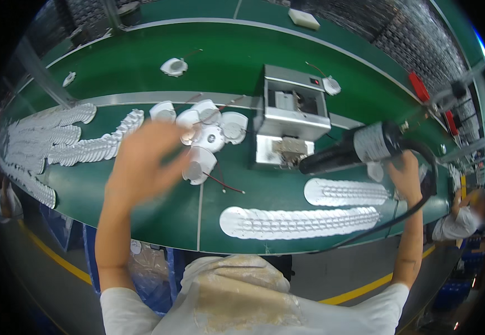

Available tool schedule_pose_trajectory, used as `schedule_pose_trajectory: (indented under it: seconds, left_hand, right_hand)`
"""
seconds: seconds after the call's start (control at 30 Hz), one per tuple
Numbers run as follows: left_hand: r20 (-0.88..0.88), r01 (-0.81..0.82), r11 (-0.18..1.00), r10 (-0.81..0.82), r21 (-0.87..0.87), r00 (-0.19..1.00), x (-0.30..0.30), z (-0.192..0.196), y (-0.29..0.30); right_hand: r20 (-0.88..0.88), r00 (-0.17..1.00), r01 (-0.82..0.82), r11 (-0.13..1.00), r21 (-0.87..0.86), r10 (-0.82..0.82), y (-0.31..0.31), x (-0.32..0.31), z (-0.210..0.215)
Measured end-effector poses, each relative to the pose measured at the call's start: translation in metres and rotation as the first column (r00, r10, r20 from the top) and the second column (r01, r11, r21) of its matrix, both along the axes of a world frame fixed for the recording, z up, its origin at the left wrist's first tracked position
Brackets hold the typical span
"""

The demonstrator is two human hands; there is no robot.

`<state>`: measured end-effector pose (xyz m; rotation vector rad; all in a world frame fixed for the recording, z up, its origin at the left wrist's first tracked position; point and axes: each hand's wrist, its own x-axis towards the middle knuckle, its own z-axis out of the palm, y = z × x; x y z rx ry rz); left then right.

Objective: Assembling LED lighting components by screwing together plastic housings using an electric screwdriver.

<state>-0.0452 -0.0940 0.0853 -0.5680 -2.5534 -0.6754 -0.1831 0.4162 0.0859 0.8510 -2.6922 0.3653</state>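
Left hand [150, 159] left of centre, blurred, thumb spread wide of the fingers beside a cluster of white parts [202, 162] with red leads; contact cannot be told. Right hand [406, 177] at right of frame, by the cable end of a black cylindrical tool [351, 149]; grip cannot be told. Metal device [295, 106] upper centre. Two overlapping rows of white discs [301, 222], lower right of centre, on the green bench [170, 215].

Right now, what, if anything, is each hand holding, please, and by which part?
Nothing shows in the blurred left hand; whether the right hand holds anything cannot be told.
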Motion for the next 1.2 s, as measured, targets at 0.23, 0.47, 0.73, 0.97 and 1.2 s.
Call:
schedule_pose_trajectory:
  seconds: [0.23, 0.47, 0.73, 0.97, 1.2]
  left_hand:
    - [0.133, -0.499, 0.82, 0.548, -0.281, 0.826, -0.185, -0.071, -0.098]
    - [0.393, -0.348, 0.856, 0.491, -0.382, 0.777, -0.239, -0.1, -0.111]
    - [0.144, -0.21, 0.973, 0.195, 0.093, 0.97, -0.119, -0.029, -0.081]
    - [0.264, -0.185, 0.983, 0.178, 0.003, 0.948, 0.022, -0.046, -0.027]
    - [0.132, -0.305, 0.951, 0.308, -0.043, 0.942, 0.03, -0.08, 0.008]
  right_hand:
    - [0.138, 0.99, 0.043, 0.999, -0.002, -0.043, -0.11, -0.181, -0.071]
    - [0.064, 0.978, 0.172, 0.941, 0.292, -0.199, -0.124, -0.234, -0.114]
    - [0.173, 0.979, 0.111, 0.994, 0.008, -0.111, -0.101, -0.139, -0.073]
    - [0.262, 0.963, 0.083, 0.996, -0.044, -0.069, -0.064, -0.086, -0.087]
    - [0.039, 0.992, -0.12, 0.992, 0.031, 0.119, -0.066, -0.064, -0.058]
